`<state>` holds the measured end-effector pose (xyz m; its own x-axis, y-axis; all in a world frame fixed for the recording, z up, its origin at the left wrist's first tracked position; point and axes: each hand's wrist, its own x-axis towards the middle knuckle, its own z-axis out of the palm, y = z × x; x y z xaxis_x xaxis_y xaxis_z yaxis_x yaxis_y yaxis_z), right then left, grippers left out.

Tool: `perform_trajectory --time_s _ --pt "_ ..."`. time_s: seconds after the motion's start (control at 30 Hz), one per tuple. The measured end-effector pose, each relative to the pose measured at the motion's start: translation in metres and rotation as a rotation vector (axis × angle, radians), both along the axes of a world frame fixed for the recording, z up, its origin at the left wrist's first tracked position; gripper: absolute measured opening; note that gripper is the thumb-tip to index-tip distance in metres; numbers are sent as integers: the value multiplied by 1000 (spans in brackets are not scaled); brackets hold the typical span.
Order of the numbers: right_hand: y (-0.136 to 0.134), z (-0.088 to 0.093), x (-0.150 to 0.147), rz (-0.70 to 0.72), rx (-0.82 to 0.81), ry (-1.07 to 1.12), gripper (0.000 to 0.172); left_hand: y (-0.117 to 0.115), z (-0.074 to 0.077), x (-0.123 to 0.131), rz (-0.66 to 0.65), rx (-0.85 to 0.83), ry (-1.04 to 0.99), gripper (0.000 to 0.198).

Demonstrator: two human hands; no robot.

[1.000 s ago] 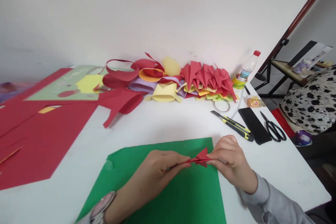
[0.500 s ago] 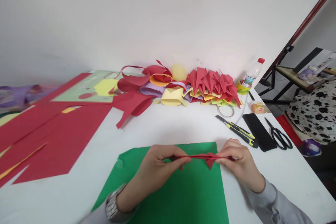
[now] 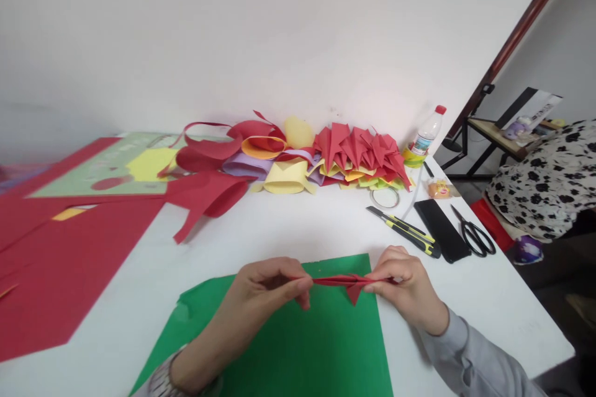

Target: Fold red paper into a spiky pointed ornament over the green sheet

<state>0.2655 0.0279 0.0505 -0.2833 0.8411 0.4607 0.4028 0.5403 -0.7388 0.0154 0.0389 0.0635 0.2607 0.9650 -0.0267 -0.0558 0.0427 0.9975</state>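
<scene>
A folded piece of red paper (image 3: 336,280), narrow with a small triangular flap hanging down, is stretched level between my two hands. My left hand (image 3: 265,294) pinches its left end between thumb and fingers. At the other end, beside the flap, my right hand (image 3: 404,282) pinches it with thumb and forefinger. Beneath them a green sheet (image 3: 316,347) lies on the white table, its upper left corner creased. Both ends of the paper are partly hidden by my fingers.
Folded red paper shapes (image 3: 358,149) and rolled coloured paper pieces (image 3: 214,198) line the wall. To the right lie a utility knife (image 3: 410,232), a black flat case (image 3: 442,231), scissors (image 3: 475,234), a tape roll (image 3: 385,198) and a bottle (image 3: 423,139). Red sheets (image 3: 84,273) cover the left.
The view has turned slightly to the right, so everything sits further left. My hands still hold the red paper; my left fingers have slid toward its left tip, and more of it shows.
</scene>
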Motion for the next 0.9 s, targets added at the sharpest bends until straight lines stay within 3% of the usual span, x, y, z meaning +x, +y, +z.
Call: perform_trajectory --time_s 0.03,0.13,0.3,0.47,0.73,0.9 --pt "0 1 -1 -4 -40 22 28 1 -3 -1 15 1 -12 5" --pt "0 1 -5 -21 -222 145 28 2 -12 0 37 -28 -74 9" --pt "-1 -3 -13 -34 -368 313 24 -10 -15 20 -60 -20 14 7" --pt "-7 -8 -21 -42 -211 224 16 -21 -21 38 10 72 2 14" --pt "-12 -19 -25 -48 188 -44 13 -20 -19 34 3 216 124 15" --pt "-13 -15 -23 -38 259 -140 20 -18 -24 33 -19 119 47 13"
